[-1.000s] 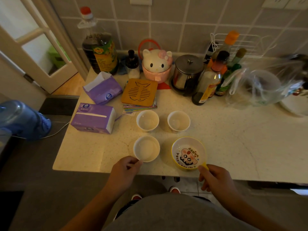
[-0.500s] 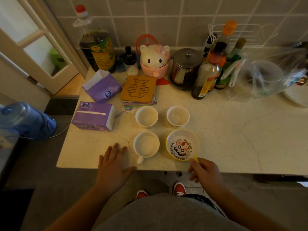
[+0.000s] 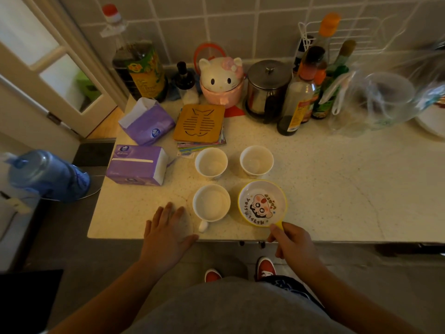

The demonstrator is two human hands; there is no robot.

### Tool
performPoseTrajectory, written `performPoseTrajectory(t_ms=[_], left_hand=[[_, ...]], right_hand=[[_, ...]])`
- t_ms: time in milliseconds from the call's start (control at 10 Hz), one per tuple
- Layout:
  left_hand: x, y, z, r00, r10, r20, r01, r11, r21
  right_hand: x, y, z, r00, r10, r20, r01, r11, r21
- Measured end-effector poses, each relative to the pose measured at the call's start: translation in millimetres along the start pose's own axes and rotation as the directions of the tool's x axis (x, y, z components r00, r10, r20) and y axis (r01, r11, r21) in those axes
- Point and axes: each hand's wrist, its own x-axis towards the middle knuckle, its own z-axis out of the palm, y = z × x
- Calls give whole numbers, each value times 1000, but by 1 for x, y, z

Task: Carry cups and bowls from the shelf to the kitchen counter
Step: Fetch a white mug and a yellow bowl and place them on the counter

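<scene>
Two white cups stand side by side on the counter (image 3: 337, 201): one on the left (image 3: 211, 162) and one on the right (image 3: 256, 161). In front of them sit a white mug (image 3: 211, 203) with its handle toward me and a yellow cartoon bowl (image 3: 262, 203). My left hand (image 3: 168, 227) lies flat on the counter edge, fingers spread, just left of the mug and apart from it. My right hand (image 3: 292, 239) pinches the bowl's yellow handle at its near rim.
Two purple tissue packs (image 3: 137, 165) lie at the left. A fish-pattern trivet (image 3: 199, 124), a cat-shaped jar (image 3: 221, 81), a steel pot (image 3: 267, 89), oil and sauce bottles (image 3: 298, 102) and a plastic bag (image 3: 375, 102) line the back. A blue water jug (image 3: 45, 174) sits left of the counter.
My left hand let go of the white mug's handle and now rests flat on the counter beside it. My right hand stays on the bowl's handle. The view shifted slightly downward.
</scene>
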Motion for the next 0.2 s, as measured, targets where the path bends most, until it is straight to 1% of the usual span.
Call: performPoseTrajectory(t_ms=[100,200], left_hand=[[0,4,-4,1000,-3,-5,3,1000,-6],[-8,7,-6,999,-18,-50,16,999,-35]], right_hand=[[0,-1,-1,1000,-9,-14,9,1000,-2],[-8,-5,-6,998,-41,-50,40,999,-7]])
